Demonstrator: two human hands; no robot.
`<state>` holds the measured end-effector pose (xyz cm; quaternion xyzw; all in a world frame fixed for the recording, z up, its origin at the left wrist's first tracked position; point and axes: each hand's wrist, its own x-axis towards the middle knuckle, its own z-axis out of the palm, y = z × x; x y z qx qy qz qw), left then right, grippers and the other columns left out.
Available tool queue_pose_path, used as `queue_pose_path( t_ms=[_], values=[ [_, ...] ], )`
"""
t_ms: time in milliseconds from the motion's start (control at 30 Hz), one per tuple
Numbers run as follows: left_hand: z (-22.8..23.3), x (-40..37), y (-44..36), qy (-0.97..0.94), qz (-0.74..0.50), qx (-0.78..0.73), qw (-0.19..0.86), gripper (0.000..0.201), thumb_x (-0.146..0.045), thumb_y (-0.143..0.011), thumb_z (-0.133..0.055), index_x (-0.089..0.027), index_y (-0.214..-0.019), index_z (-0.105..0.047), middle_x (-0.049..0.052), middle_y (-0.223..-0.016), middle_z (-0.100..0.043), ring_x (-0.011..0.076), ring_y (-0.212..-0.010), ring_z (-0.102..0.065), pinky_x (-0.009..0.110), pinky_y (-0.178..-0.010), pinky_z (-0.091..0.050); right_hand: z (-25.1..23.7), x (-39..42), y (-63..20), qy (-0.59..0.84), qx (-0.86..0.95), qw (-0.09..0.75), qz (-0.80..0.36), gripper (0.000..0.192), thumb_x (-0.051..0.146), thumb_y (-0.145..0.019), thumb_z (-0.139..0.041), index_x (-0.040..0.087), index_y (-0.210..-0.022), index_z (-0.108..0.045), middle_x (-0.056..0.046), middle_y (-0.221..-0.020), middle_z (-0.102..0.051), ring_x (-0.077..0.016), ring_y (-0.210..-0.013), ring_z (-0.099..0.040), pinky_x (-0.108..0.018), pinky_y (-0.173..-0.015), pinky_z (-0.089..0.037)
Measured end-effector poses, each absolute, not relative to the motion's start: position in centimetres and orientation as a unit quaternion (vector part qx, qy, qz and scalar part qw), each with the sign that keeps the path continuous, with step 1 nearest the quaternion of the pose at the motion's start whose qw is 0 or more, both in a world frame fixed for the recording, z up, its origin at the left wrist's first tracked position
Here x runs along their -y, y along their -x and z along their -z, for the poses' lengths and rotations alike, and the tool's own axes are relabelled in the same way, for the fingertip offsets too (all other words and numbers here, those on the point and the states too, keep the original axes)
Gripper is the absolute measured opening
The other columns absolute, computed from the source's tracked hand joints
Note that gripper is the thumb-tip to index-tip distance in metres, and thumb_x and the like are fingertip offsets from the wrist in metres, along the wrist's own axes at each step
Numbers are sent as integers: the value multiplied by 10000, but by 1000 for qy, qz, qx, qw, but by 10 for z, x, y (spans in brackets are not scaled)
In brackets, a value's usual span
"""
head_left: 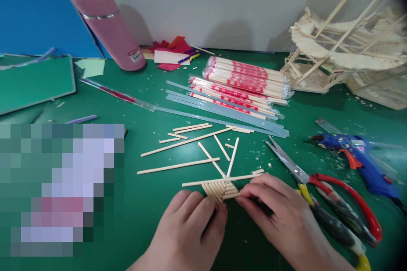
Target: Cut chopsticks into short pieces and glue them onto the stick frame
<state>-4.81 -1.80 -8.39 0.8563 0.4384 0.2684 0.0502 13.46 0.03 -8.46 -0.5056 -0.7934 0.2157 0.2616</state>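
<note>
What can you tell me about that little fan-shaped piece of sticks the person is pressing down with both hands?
The stick piece is a small flat fan of pale wooden sticks laid side by side in two slanted rows that meet at a middle line. Longer sticks jut up and sideways from it. It lies flat on the green mat, near the front edge. The left hand touches its left side, the right hand its right.

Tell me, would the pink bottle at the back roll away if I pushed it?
Probably it would tip first. The pink bottle stands on its end on the green mat, and it is tall and narrow, so a push near its top could topple it. Once on its side, its round, smooth body would likely roll. It looks stiff, not squashy.
</note>
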Motion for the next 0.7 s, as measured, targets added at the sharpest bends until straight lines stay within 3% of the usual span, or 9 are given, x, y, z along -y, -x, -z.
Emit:
queue_pose_path(
  t_ms=[267, 700],
  values=[
    [84, 18, 51, -875, -249, -413, 41, 213, -92, -825, -431, -133, -846, -638, 31, -646, -616, 145, -562, -558, 263, -511, -446, 85, 1, -134, 503, 794, 262, -219, 82, 156, -790, -546, 198, -792, -617, -18, -739, -578, -120, -654, -571, -245, -619, -480],
    [80, 17, 48, -878, -226, -422, 9, 267, -57, -825, -381, -132, -794, -636, 26, -617, -601, 137, -536, -562, 263, -495, -451, 88, 1, -134, 504, 798, 253, -211, 82, 177, -802, -534, 197, -791, -614, -23, -736, -574, -129, -666, -560, -261, -621, -481]
  ],
)
